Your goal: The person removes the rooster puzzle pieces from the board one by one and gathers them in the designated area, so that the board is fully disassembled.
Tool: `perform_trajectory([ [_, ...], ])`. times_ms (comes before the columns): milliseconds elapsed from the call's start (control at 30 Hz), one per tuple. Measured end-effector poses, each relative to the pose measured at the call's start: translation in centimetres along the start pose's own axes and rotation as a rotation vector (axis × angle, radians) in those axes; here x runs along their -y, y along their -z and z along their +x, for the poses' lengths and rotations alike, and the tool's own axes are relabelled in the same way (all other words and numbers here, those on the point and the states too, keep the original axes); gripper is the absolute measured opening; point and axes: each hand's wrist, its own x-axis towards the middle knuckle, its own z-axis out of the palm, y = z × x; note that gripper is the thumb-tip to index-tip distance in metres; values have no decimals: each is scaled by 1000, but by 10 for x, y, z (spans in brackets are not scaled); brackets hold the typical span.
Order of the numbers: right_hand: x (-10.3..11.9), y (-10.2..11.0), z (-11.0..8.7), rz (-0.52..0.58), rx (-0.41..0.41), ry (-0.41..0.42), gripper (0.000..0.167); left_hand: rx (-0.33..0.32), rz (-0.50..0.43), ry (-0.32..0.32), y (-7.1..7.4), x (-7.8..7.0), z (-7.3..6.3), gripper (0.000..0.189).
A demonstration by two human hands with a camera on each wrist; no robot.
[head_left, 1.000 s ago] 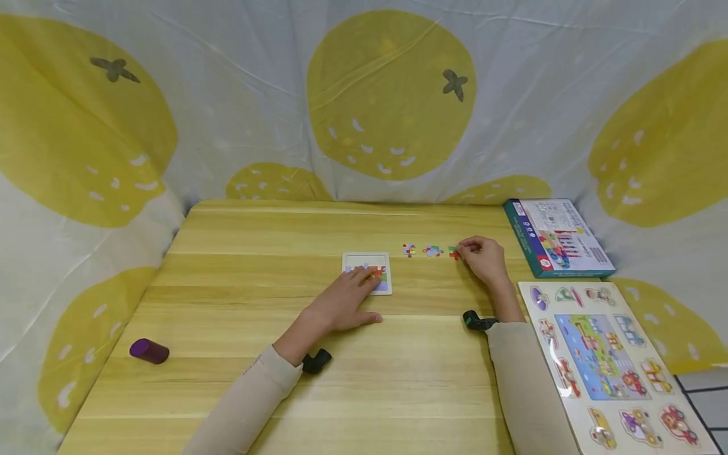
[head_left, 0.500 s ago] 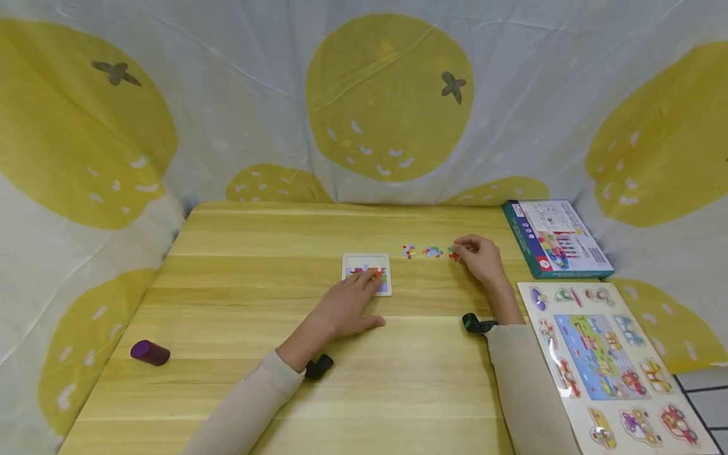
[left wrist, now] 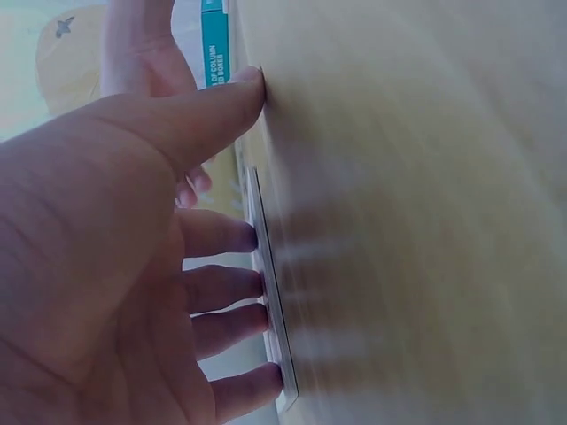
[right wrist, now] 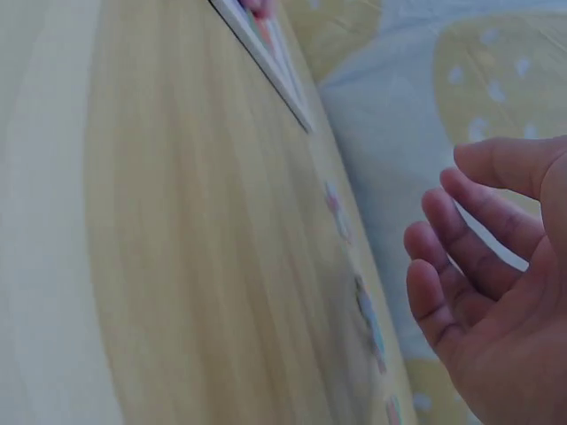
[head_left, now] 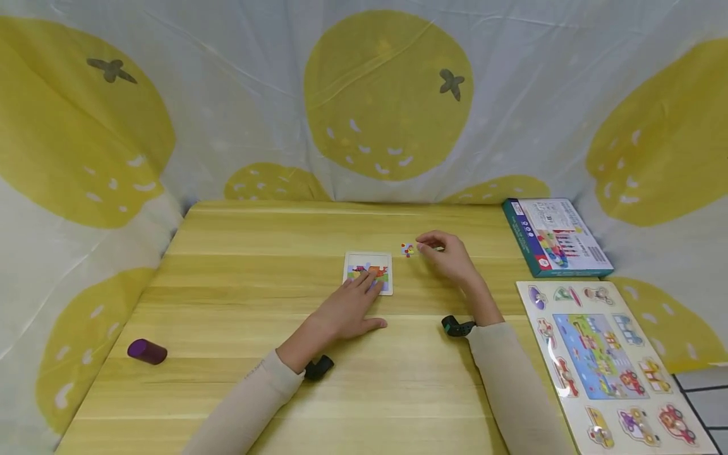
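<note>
My left hand (head_left: 347,309) rests its fingertips on a small square puzzle tray (head_left: 368,255), which has colourful pieces in its lower part. In the left wrist view those straight fingers (left wrist: 226,285) touch the thin tray (left wrist: 271,292), and the thumb lies apart from it. My right hand (head_left: 449,256) hovers above the row of loose jigsaw pieces, just right of the leftmost jigsaw piece (head_left: 407,249). In the right wrist view its loosely bent fingers (right wrist: 469,252) hold nothing. Below them lie the middle jigsaw piece (right wrist: 370,323) and another jigsaw piece (right wrist: 394,410), which the hand hides from the head view.
A teal-edged box (head_left: 560,237) lies at the back right, with a large picture puzzle board (head_left: 543,354) in front of it. At the left lies a purple cylinder (head_left: 147,351). A fruit-print cloth (head_left: 392,95) hangs behind the wooden table (head_left: 261,253).
My right hand has left the rightmost jigsaw piece and moved left, over the middle one. The left hand stays on the tray, which has hardly shifted.
</note>
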Motion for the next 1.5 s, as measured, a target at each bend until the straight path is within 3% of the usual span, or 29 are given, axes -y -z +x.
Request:
perform_trajectory([
  [333, 16, -44, 16, 0, 134, 96, 31, -10, -16, -10, -2, 3, -1, 86],
  [567, 22, -65, 21, 2, 205, 85, 29, -16, 17, -18, -3, 3, -2, 84],
  [967, 29, -83, 25, 0, 267, 140, 26, 7, 14, -3, -3, 1, -1, 83],
  [1500, 33, -97, 30, -84, 317, 143, 24, 28, 32, -8, -3, -1, -3, 85],
])
